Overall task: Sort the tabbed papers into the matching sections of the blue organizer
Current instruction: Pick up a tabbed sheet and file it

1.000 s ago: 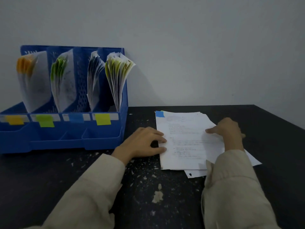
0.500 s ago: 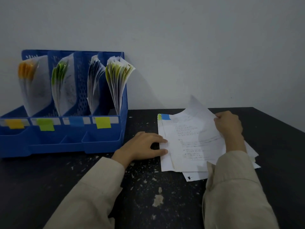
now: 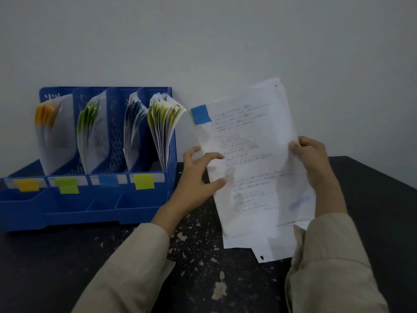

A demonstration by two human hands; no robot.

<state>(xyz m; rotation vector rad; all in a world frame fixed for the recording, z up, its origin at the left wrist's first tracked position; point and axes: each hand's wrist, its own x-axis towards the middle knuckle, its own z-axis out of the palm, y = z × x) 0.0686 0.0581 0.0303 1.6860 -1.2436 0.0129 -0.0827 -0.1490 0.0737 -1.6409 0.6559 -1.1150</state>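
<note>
right hand [image 3: 312, 159] grips sheet [image 3: 252, 154] edge

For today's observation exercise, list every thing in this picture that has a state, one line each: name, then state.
White printed sheet with blue tab: lifted off the table, held upright.
Right hand: grips the sheet's right edge.
Left hand: fingers spread, touching the sheet's left edge.
Blue plastic organizer: standing, four sections filled with papers.
Remaining white paper stack: lying flat on the black table.

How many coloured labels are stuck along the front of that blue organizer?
4, left to right along the organizer front: orange label, green label, blue label, yellow label. None looks hidden.
</note>
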